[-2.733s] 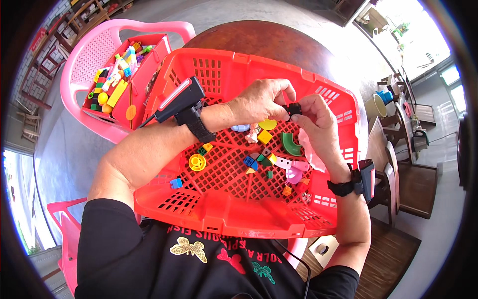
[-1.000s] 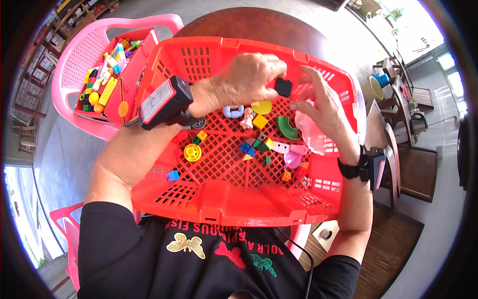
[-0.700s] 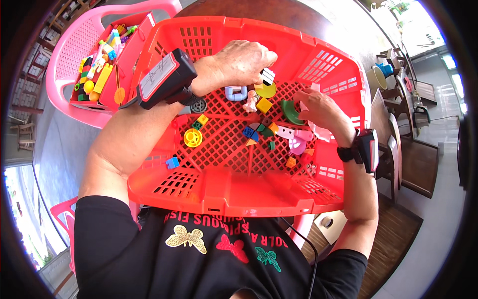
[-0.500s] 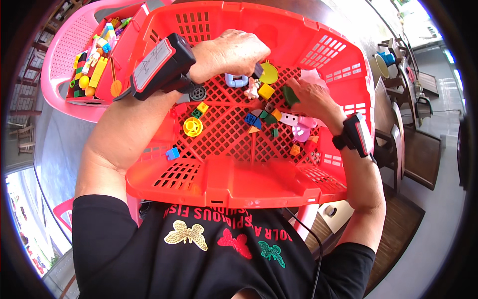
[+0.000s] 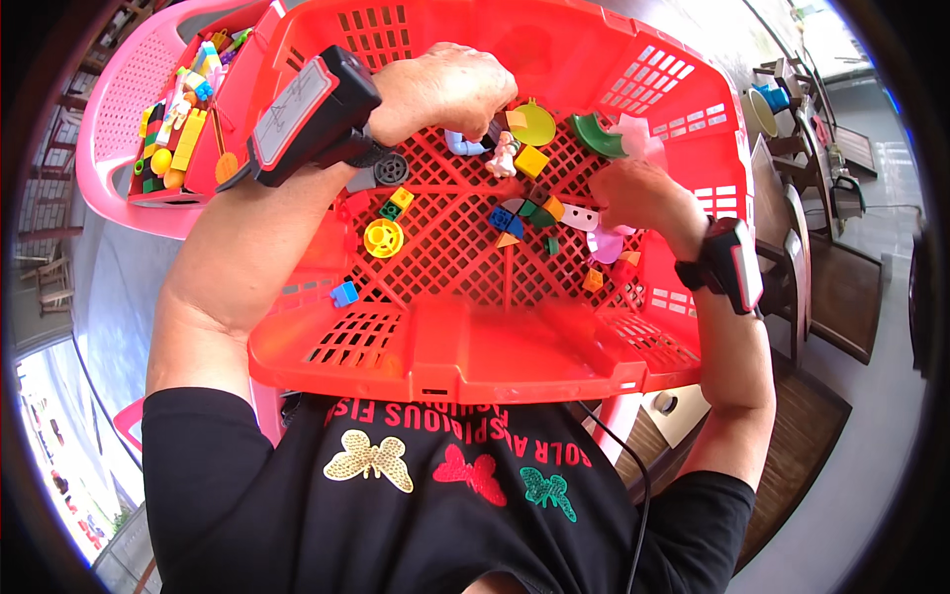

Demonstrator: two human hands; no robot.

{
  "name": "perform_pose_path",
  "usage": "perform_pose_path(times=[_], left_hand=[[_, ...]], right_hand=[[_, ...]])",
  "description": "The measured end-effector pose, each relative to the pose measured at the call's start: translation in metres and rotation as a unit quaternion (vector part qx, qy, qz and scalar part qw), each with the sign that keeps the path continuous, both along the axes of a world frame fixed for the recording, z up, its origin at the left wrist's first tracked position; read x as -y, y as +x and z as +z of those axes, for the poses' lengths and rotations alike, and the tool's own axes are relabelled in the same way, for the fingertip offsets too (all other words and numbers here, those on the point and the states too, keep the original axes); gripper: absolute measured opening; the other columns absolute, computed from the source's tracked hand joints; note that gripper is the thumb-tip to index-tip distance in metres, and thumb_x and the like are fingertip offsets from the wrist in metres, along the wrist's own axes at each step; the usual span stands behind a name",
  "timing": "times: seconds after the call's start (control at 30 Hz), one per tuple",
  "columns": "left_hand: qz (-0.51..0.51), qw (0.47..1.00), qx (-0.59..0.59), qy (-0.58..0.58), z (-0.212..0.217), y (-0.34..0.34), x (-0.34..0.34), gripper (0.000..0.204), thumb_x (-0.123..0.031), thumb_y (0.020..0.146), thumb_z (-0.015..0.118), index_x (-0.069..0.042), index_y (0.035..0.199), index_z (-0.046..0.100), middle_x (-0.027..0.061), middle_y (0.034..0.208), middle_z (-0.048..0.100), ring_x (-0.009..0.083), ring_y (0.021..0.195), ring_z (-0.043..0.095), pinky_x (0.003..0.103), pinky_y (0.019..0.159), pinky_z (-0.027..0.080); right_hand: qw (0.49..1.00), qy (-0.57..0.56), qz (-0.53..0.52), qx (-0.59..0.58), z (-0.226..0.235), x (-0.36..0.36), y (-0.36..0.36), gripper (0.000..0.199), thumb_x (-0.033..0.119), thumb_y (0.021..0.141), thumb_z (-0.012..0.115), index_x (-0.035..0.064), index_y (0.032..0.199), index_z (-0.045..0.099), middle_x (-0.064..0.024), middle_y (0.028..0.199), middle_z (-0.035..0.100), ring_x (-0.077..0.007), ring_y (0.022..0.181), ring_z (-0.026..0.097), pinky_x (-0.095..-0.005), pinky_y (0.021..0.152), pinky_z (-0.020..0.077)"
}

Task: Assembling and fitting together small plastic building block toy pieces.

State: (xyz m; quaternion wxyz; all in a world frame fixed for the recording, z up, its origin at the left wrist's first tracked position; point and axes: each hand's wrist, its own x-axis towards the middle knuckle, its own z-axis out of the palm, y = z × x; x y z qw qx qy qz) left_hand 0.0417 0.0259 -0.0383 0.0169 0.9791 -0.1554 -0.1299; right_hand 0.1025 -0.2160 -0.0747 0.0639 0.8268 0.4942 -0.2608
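My left hand (image 5: 450,87) is closed at the far side of a red plastic basket (image 5: 475,371), its fingers curled over a dark block (image 5: 492,136) that is mostly hidden. Close to its fingertips are an orange block (image 5: 516,120), a yellow round piece (image 5: 535,126), a small white-and-pink figure (image 5: 503,156) and a yellow block (image 5: 531,161). My right hand (image 5: 641,193) is lowered inside the basket on the right, fingers bent together, their tips hiding whatever they hold. Beside it lie a white dotted piece (image 5: 580,219), a pink piece (image 5: 606,244) and a green curved piece (image 5: 597,137).
Loose on the basket's grid floor are a yellow wheel (image 5: 383,239), grey wheel (image 5: 392,169), blue block (image 5: 344,294) and several small bricks. A pink chair (image 5: 104,163) at the left carries a red box (image 5: 247,109) of toys. Dark wooden furniture (image 5: 841,292) stands right.
My right hand has let go of the green curved piece and moved nearer, toward the white dotted piece. My left hand has shifted slightly left with the dark block.
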Motion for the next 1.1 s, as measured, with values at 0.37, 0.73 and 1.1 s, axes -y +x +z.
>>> perform_pose_path(times=[0.37,0.73,1.1], left_hand=[[0.014,0.999,-0.042,0.019,0.001,0.002,0.002,0.029,-0.013,0.062,0.068,-0.007,0.089,0.063,0.0120,0.078,0.064,0.0314,0.083,0.062,0.042,0.067,0.047],[0.008,0.999,-0.039,0.007,-0.002,0.000,-0.003,0.026,-0.012,0.059,0.069,-0.003,0.084,0.068,0.0136,0.075,0.065,0.0299,0.074,0.064,0.040,0.062,0.050],[-0.002,0.994,-0.064,0.087,-0.019,0.007,-0.008,0.026,-0.008,0.058,0.067,-0.006,0.084,0.069,0.0123,0.076,0.066,0.0297,0.075,0.064,0.040,0.063,0.050]], right_hand=[[0.981,0.004,-0.005,0.193,-0.010,0.000,0.004,0.014,0.013,0.075,0.061,0.0046,0.087,0.062,-0.0144,0.087,0.063,-0.0325,0.083,0.063,-0.0432,0.069,0.0503],[0.980,0.172,0.076,-0.065,0.006,-0.023,-0.044,0.028,0.015,0.078,0.061,0.0066,0.105,0.056,-0.0163,0.091,0.059,-0.0346,0.082,0.062,-0.0432,0.071,0.0497],[0.980,0.181,0.081,-0.023,-0.017,-0.031,-0.044,0.030,0.008,0.080,0.054,0.0097,0.110,0.054,-0.0158,0.091,0.057,-0.0364,0.078,0.062,-0.0449,0.065,0.0500]])
